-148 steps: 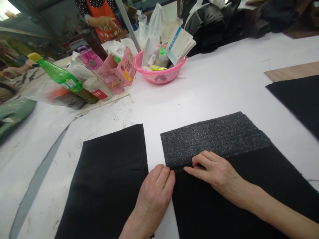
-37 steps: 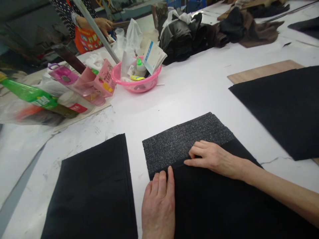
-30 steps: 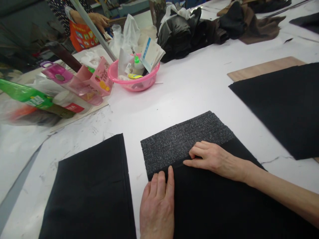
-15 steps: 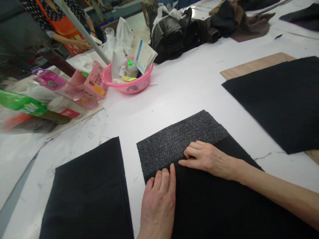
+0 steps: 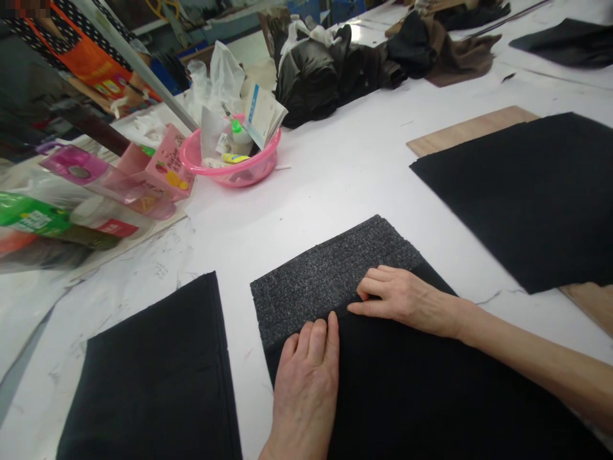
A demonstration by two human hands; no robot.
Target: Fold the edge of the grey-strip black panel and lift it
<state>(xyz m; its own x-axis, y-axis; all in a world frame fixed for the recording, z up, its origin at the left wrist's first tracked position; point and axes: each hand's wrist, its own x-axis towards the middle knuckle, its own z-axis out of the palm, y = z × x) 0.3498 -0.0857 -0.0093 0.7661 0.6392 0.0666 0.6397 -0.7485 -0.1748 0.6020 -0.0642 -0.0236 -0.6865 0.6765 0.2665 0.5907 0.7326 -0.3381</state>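
1. The left hand lies flat, palm down, on the black fabric piece, with its fingers together and extended; it grips nothing, only presses.
2. Its fingertips reach the far edge of the black fabric piece, where that edge meets the grey textured strip.
3. The right hand rests on the same edge, just to the right of the left hand, with its fingers curled loosely and the forefinger stretched along the seam line. Whether it pinches the fabric cannot be told.
4. The black fabric piece lies near the front edge of the white table, with the grey textured strip showing beyond it.
5. A second black stack lies just to the left, apart from it.
6. A large black sheet covers a wooden board to the right.
7. Further back stand a pink basin holding small bottles, a pink carton, a green bottle and a heap of dark garments.
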